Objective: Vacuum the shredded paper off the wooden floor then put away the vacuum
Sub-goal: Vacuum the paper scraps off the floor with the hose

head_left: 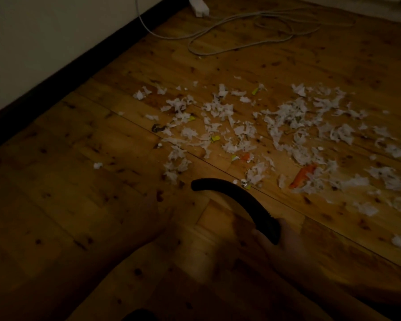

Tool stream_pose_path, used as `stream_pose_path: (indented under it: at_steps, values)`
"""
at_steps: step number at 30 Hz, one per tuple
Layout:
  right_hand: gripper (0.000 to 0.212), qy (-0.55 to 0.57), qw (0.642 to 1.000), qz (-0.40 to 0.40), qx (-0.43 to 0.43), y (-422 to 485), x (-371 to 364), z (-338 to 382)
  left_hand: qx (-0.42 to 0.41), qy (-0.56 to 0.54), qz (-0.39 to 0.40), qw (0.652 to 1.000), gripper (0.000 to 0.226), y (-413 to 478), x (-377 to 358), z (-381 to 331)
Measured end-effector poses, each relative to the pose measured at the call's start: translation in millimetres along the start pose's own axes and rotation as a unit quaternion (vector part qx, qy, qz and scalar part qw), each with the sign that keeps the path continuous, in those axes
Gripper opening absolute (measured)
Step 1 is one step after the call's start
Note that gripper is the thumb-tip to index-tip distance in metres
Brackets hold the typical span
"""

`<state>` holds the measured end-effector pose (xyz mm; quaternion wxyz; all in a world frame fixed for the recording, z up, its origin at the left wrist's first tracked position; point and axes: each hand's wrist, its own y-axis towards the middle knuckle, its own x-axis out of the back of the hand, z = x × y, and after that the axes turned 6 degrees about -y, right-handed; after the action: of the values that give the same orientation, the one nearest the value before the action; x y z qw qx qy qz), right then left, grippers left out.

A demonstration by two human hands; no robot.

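Vacuuming just starting: right hand [285,246], fingers wrapped round black hose [236,200], must next push tip into shredded paper [285,117]; left hand [159,205] fingers unreadable.

A pale wall [44,42] fills the upper left, edged along its foot by a black skirting board [79,72]. At the top, a white power strip [198,5] lies near the skirting. A thin white cord [139,15] runs down the wall, and a white cable [264,19] sprawls in loose loops to the strip's right.
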<state>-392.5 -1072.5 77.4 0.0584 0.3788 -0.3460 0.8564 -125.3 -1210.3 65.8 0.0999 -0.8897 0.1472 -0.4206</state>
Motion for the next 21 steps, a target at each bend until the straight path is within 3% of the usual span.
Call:
stream_pose_path:
  at_steps: [4,21]
  values:
    - [0.047,-0.019,1.000,-0.015,0.012,6,-4,7,0.000,0.044,0.004,0.999,0.045,2,8,7]
    - [0.047,-0.063,0.997,-0.025,0.046,15,-2,44,0.001,0.092,-0.019,0.996,0.045,26,13,8]
